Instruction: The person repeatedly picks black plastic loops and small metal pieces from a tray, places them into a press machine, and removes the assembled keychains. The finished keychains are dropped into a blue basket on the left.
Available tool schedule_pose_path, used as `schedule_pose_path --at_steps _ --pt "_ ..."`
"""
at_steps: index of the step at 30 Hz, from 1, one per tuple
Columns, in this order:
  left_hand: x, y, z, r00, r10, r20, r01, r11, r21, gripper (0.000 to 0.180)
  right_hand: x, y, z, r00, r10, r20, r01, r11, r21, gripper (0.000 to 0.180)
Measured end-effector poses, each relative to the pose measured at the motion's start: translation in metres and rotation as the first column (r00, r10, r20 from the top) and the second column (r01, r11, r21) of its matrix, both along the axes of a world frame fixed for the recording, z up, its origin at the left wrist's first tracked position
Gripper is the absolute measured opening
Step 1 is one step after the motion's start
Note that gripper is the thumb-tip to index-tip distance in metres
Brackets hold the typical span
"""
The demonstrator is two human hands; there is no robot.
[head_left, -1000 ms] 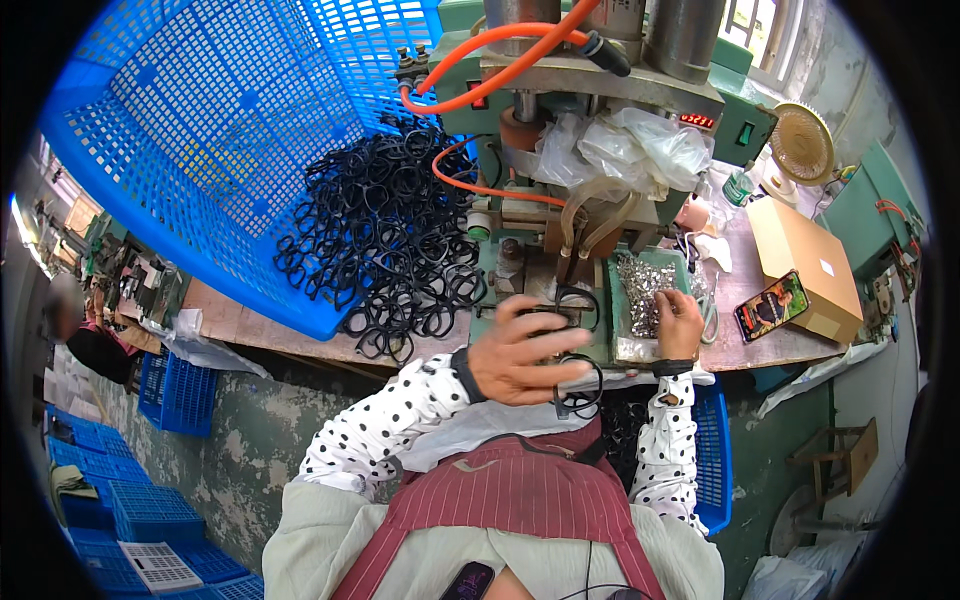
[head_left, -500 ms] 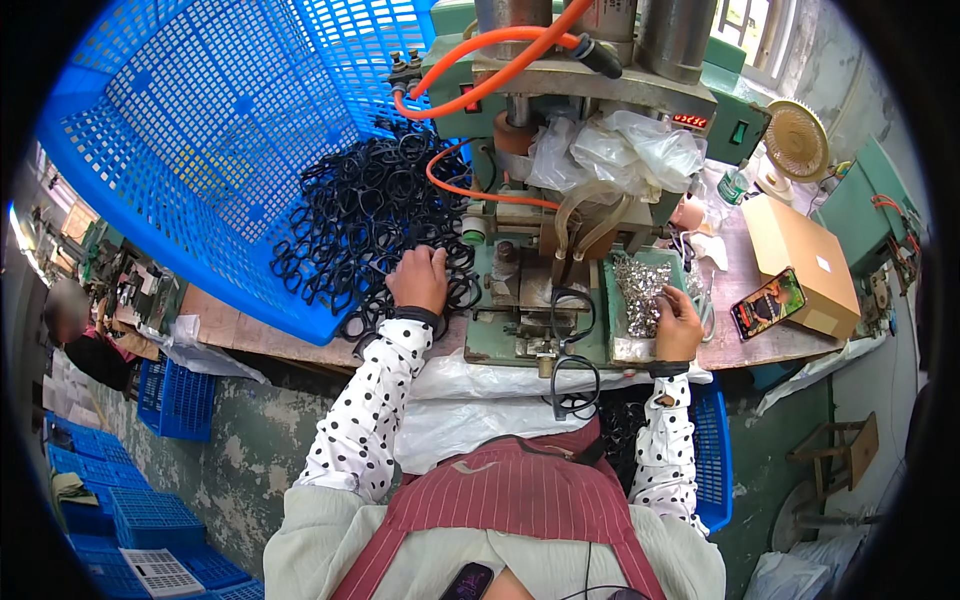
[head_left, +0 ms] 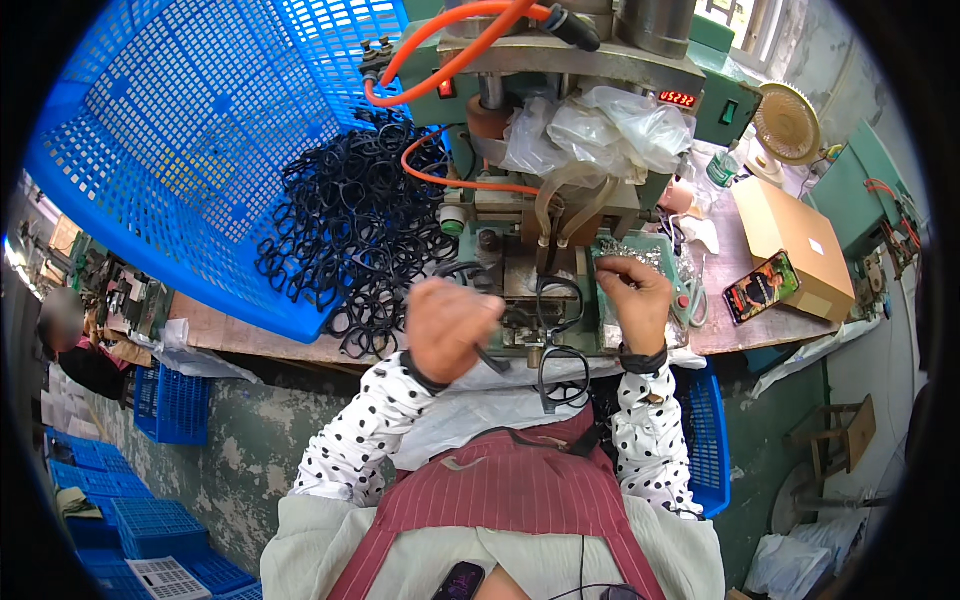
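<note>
Nearest us is the red striped apron (head_left: 500,485). Just past it, a black eyeglass frame (head_left: 562,349) lies at the front of the green press (head_left: 570,60), its lower rim overhanging the edge. Our left hand (head_left: 447,325), blurred by motion, has its fingers curled around a second black frame (head_left: 492,362). Our right hand (head_left: 642,305) is beside the small metal parts (head_left: 648,255), thumb and fingertips drawn together; we cannot tell whether they pinch a piece. Farther right, we see a lit phone (head_left: 762,288) beside a cardboard box (head_left: 790,240). Left of the press, a heap of black frames (head_left: 350,220) spills from a big blue basket (head_left: 75,195).
</note>
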State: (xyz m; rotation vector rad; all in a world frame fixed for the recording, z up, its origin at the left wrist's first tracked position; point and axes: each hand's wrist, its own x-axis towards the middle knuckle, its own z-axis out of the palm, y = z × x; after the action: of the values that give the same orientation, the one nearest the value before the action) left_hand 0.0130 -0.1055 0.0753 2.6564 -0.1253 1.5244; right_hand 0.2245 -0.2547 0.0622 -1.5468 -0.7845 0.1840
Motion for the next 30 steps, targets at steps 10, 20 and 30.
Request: schedule_pose_path --at_steps 10,20,30 --pt "0.041 -0.032 -0.003 0.930 -0.353 -0.097 0.341 0.932 -0.125 0.050 -0.037 0.018 0.020 0.977 0.117 -0.176 -0.119 0.993 0.000 0.039" --pt "0.036 -0.031 0.004 0.872 -0.460 -0.165 0.465 0.885 -0.010 0.040 -0.030 0.035 0.014 0.967 0.116 -0.226 -0.090 0.989 0.121 0.056" --pt "0.047 -0.020 -0.011 0.794 -0.555 -0.247 0.530 0.832 -0.163 0.053 0.069 -0.028 -0.083 0.721 -0.207 0.661 0.539 0.767 -0.348 0.038"
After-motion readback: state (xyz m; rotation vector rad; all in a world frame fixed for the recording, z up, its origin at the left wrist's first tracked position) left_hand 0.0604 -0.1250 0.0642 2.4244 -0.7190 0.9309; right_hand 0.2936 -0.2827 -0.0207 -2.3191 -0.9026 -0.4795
